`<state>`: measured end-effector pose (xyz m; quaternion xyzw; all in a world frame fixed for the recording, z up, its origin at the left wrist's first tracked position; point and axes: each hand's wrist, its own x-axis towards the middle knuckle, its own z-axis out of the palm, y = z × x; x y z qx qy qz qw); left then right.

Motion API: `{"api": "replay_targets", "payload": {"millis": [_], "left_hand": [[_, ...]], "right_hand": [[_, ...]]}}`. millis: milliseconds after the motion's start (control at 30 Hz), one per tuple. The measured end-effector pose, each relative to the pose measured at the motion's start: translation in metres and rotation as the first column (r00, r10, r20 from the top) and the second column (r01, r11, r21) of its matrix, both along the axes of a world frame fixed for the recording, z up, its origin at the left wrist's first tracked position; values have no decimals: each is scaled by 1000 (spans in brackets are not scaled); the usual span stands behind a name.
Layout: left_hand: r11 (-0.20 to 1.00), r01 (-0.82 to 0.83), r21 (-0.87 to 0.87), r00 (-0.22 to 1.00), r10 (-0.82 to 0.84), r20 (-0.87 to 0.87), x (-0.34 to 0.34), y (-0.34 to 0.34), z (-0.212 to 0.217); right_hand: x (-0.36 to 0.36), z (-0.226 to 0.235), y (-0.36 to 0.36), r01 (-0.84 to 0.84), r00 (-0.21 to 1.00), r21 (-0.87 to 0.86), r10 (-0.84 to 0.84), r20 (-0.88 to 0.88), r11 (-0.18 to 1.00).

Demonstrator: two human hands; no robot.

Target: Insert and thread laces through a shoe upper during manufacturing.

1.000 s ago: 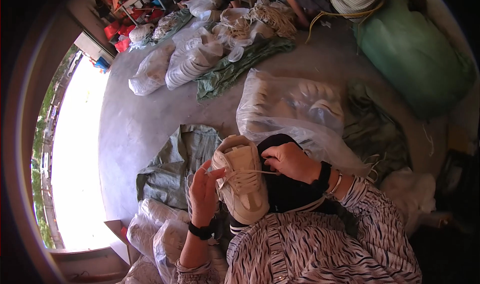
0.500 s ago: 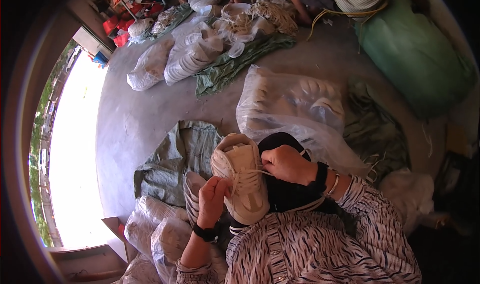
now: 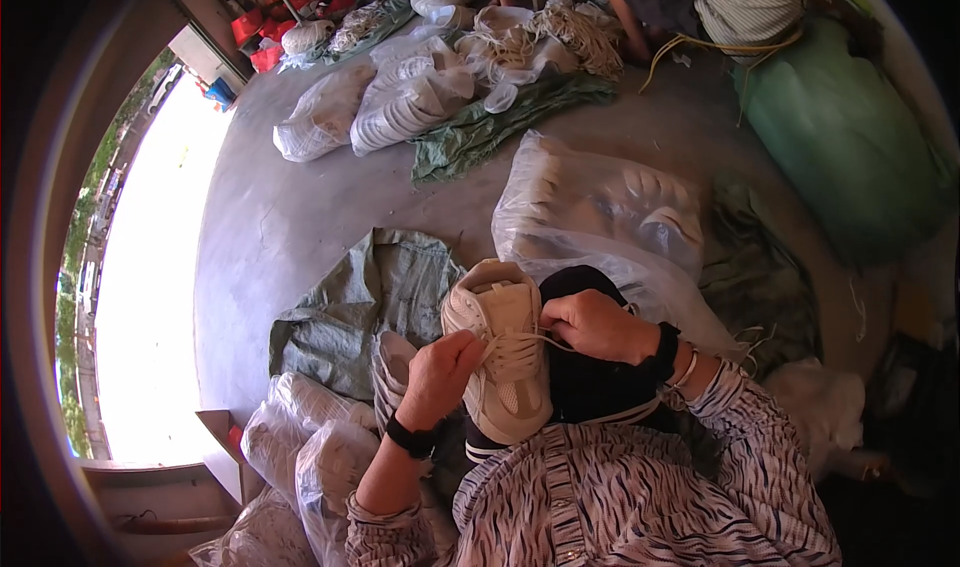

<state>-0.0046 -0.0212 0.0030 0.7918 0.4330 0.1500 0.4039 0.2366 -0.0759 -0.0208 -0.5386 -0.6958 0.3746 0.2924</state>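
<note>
A cream sneaker [image 3: 512, 402] lies on my lap against my dark trousers [image 3: 580, 389], its toe toward me and its opening away. Pale shoelaces [image 3: 516, 359] run across its tongue. My left hand [image 3: 438, 379] is closed in a pinch at the shoe's left side, by the lace holes, on a lace end. On the other side my right hand [image 3: 596, 327] pinches the lace, and a loose end [image 3: 557, 343] trails below its fingers. Both fingertips are partly hidden by the hands.
Clear plastic bags of shoes stand at lower left [image 3: 335, 472], ahead [image 3: 600, 202] and farther off [image 3: 410, 102]. A green sheet [image 3: 365, 297] lies by my left. A large green sack [image 3: 845, 137] sits at far right beside another person [image 3: 745, 12].
The whole view has shifted slightly, so the surroundings sit farther right. My left hand has moved up beside the shoe's lace holes; my right hand still pinches the lace.
</note>
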Motion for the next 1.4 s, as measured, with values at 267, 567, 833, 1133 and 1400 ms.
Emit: {"api": "replay_targets", "payload": {"millis": [267, 567, 833, 1133, 1400], "left_hand": [[980, -183, -77, 980, 188, 64, 6, 5, -11], [985, 66, 157, 940, -9, -341, 17, 16, 19], [806, 486, 338, 872, -424, -243, 10, 39, 33], [677, 668, 309, 724, -495, -481, 19, 38, 38], [915, 319, 249, 947, -295, -126, 12, 31, 35]], "right_hand": [[-2, 5, -1, -19, 985, 165, -9, 171, 986], [-5, 12, 3, -235, 926, 545, 14, 378, 805], [-8, 19, 10, -413, 809, 320, 182, 558, 853], [-14, 13, 7, -181, 930, 185, 107, 352, 966], [16, 59, 43, 228, 364, -226, -298, -882, 947]]}}
